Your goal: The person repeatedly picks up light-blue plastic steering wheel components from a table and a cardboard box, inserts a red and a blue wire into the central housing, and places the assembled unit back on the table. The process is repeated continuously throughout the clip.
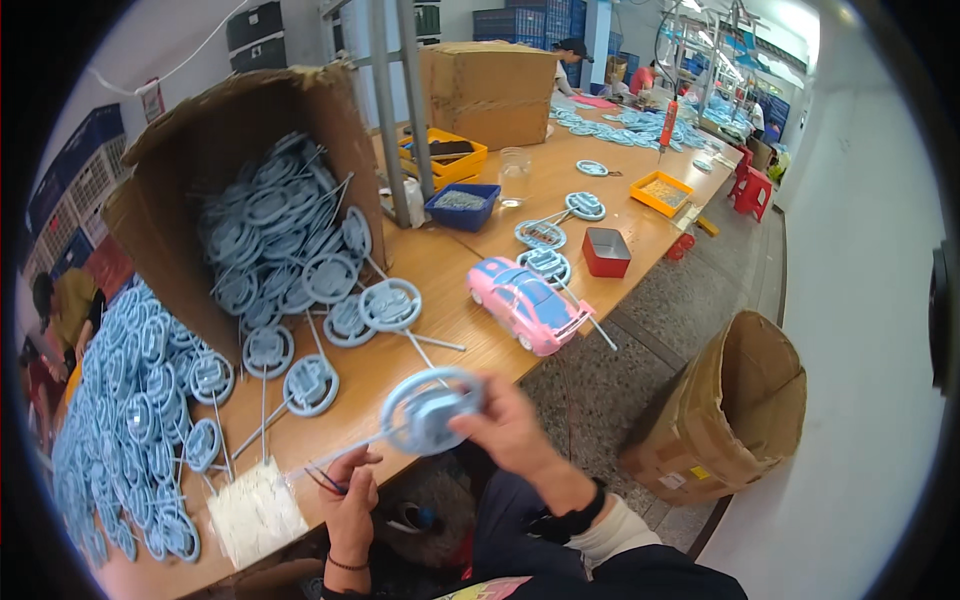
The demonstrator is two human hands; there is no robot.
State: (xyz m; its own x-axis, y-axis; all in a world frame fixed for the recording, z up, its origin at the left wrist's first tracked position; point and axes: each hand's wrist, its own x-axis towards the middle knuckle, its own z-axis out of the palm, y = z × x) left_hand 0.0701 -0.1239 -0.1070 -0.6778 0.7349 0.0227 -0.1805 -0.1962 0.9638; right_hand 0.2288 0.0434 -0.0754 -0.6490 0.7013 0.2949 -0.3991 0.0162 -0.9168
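Over the table's front edge, my right hand (515, 425) grips the rim of a light blue toy steering wheel (430, 410), which is tilted with its hub showing. The wheel's pale rod slants down to the left toward my left hand (352, 500). The fingers of that hand are curled around a thin dark-and-red tool (325, 482), whose kind I cannot make out. Whether the left hand also touches the rod I cannot tell. Beside the left hand, a cream-coloured square pad (257, 513) lies on the table edge. Similar wheels (311, 384) lie just beyond my hands.
A tipped cardboard box (165, 225) spills wheels, with a large pile (140, 400) at left. A pink toy car (530, 305), red tin (606, 252), blue bin (463, 205) and glass jar (514, 178) stand on the table. An open carton (690, 440) is on the floor at right.
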